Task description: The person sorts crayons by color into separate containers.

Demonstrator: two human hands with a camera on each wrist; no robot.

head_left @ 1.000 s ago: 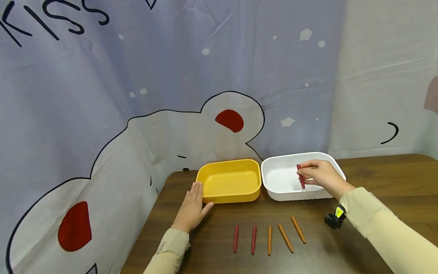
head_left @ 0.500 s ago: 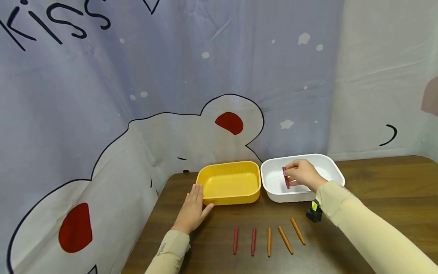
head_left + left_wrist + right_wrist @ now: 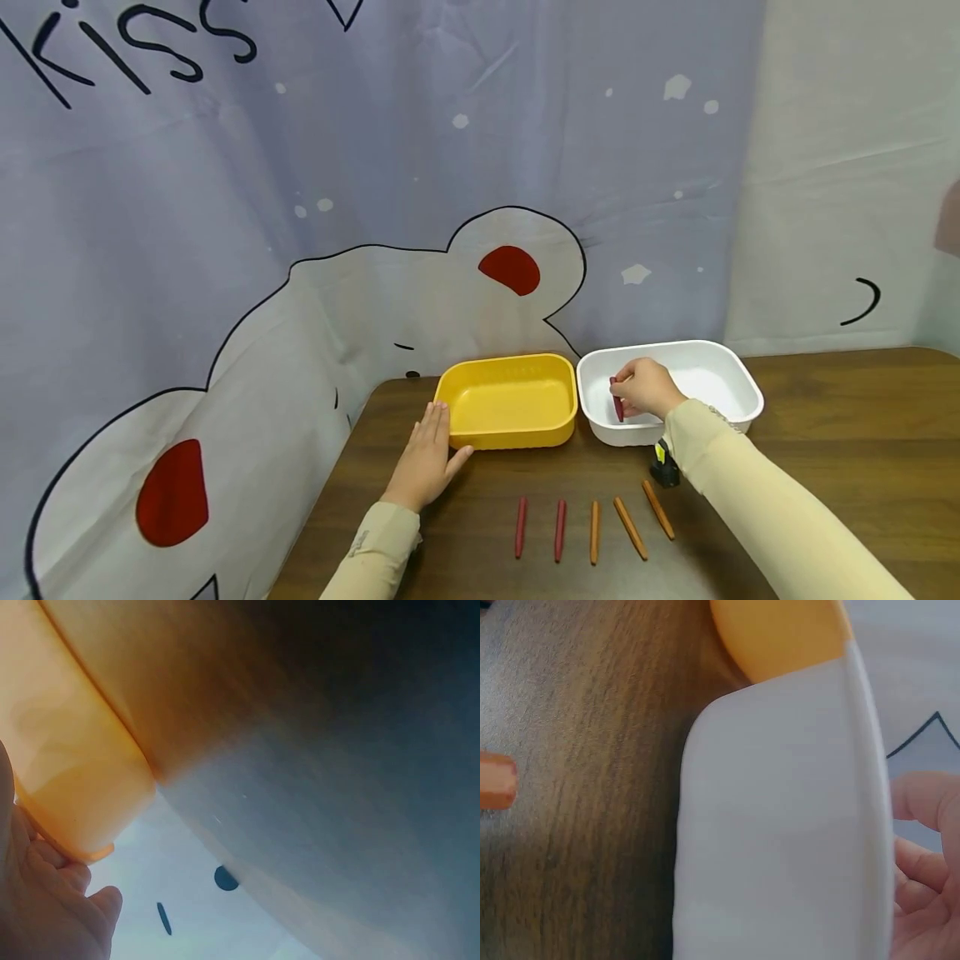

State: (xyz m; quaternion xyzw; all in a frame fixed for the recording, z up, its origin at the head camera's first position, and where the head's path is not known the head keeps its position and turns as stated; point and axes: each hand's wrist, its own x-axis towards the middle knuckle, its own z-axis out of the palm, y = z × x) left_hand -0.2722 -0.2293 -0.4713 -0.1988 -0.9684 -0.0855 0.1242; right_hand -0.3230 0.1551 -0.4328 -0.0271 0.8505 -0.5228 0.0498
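Observation:
Between thumb and fingers, my right hand (image 3: 647,389) pinches a dark red crayon (image 3: 617,402), held steeply over the left part of the white plastic tub (image 3: 720,367). The tub's wall (image 3: 772,817) hides that crayon in the right wrist view, where some fingers (image 3: 922,866) show past the rim. My left hand (image 3: 424,457) lies with straight fingers against the left side of the yellow tub (image 3: 517,436). Several crayons lie in a row on the table: two dark red, the leftmost red crayon (image 3: 521,528) among them, and three orange, including the rightmost orange crayon (image 3: 658,510).
Both tubs stand side by side at the back of the brown wooden table (image 3: 847,433). A printed curtain (image 3: 630,167) hangs right behind the table. The row of crayons lies in front of the tubs, between the forearms.
My right hand has moved left inside the white tub and a little lower, still pinching the red crayon. The left hand stays against the yellow tub, and the row of crayons is unchanged.

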